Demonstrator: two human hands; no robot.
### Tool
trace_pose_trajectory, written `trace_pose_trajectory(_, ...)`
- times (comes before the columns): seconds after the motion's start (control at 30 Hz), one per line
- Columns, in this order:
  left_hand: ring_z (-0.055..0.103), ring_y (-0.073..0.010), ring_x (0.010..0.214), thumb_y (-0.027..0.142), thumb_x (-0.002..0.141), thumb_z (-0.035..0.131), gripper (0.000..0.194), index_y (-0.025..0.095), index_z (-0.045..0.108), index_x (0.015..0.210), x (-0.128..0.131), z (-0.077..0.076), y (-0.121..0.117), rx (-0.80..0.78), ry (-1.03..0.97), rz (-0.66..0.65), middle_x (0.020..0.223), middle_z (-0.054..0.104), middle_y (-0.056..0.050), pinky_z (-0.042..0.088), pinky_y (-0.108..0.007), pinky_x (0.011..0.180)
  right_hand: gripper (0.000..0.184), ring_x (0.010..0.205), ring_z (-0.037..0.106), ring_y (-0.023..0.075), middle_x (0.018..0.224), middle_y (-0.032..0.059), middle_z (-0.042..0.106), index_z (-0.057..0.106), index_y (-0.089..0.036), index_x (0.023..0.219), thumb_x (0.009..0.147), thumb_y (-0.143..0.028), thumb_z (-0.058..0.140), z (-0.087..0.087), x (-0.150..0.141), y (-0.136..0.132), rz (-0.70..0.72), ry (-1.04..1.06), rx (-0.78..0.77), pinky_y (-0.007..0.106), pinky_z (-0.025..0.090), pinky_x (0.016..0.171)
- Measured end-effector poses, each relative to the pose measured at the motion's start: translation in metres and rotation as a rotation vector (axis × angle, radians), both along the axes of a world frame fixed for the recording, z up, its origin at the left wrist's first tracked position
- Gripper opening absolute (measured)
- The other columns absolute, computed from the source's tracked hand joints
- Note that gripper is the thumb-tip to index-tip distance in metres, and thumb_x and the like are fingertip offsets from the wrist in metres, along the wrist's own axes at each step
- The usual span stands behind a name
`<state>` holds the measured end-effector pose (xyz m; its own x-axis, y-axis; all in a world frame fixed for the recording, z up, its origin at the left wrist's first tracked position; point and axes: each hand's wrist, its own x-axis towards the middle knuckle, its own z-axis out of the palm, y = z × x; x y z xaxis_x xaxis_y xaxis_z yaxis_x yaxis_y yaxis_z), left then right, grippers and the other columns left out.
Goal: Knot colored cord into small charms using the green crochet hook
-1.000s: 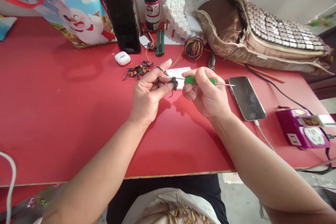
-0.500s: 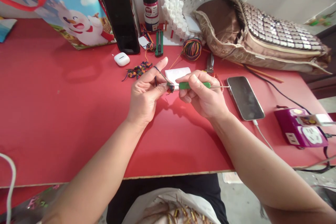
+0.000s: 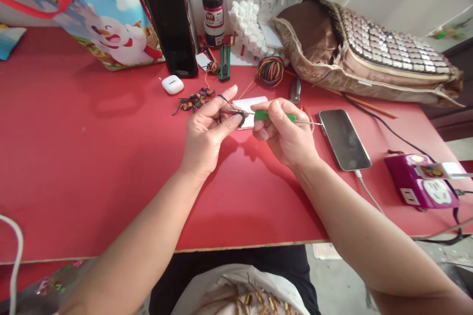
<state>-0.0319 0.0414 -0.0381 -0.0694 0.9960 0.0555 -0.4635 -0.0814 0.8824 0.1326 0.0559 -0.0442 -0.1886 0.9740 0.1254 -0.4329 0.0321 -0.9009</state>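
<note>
My left hand [image 3: 207, 135] pinches a small dark crocheted piece [image 3: 242, 119] between thumb and fingers, with a strand of yarn looped over its raised index finger. In my right hand [image 3: 286, 128] is a crochet hook [image 3: 262, 115] with a green grip, held like a pencil. Its thin metal tip reaches left to the yarn at my left fingers, and its other metal end sticks out to the right. Behind my left hand lies a multicoloured crocheted piece [image 3: 197, 100]. A ball of multicoloured yarn [image 3: 270, 71] rests farther back. Beneath the hands is a folded white paper [image 3: 254, 104].
On the red table [image 3: 92, 172] stand a cartoon bag [image 3: 114, 24], a dark phone [image 3: 172, 29] and a jar [image 3: 213, 17]. A white earbud case [image 3: 172, 84] and a green cutter [image 3: 224, 62] lie nearby. To the right are a charging phone [image 3: 344, 139], a purple power strip [image 3: 421, 182] and a brown bag [image 3: 318, 49].
The crochet hook's tip has shifted slightly up and left, now showing above my left thumb. The small crocheted piece has turned in my left fingers.
</note>
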Motion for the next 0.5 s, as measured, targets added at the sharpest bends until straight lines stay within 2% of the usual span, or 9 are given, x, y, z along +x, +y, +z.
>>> trace_pose_trajectory(0.13,0.060,-0.0099,0.072,0.008,0.069,0.095,0.035,0.026,0.090,0.098,-0.0005,0.0013,0.0013,-0.021,0.040,0.038,0.075,0.067,0.004,0.058,-0.024,0.075,0.042,0.053,0.056,0.0093,0.066,-0.0026,0.069,0.084,-0.023,0.089,0.082,-0.063,0.092,-0.0003,-0.0001,0.0010,-0.016,-0.006,-0.027,0.026,0.049,0.053)
trace_pose_trajectory(0.37,0.067,-0.0093,0.072,0.007,0.064,0.097,0.044,0.024,0.090,0.104,0.0021,-0.0025,0.0007,-0.121,-0.011,0.033,0.072,0.069,0.006,0.060,-0.024,0.080,0.043,0.050,0.054,0.0080,0.063,-0.0034,0.067,0.082,-0.021,0.084,0.081,-0.063,0.093,-0.0038,-0.0052,0.0025,-0.032,0.070,-0.092,0.025,0.047,0.050)
trace_pose_trajectory(0.5,0.068,-0.0107,0.071,0.008,0.063,0.098,0.042,0.025,0.091,0.101,0.0004,-0.0032,0.0010,-0.125,-0.040,0.027,0.072,0.073,0.005,0.060,-0.026,0.079,0.039,0.053,0.058,0.0095,0.065,-0.0013,0.071,0.084,-0.021,0.084,0.087,-0.060,0.090,-0.0022,-0.0029,-0.0024,0.024,0.012,-0.028,0.027,0.048,0.053)
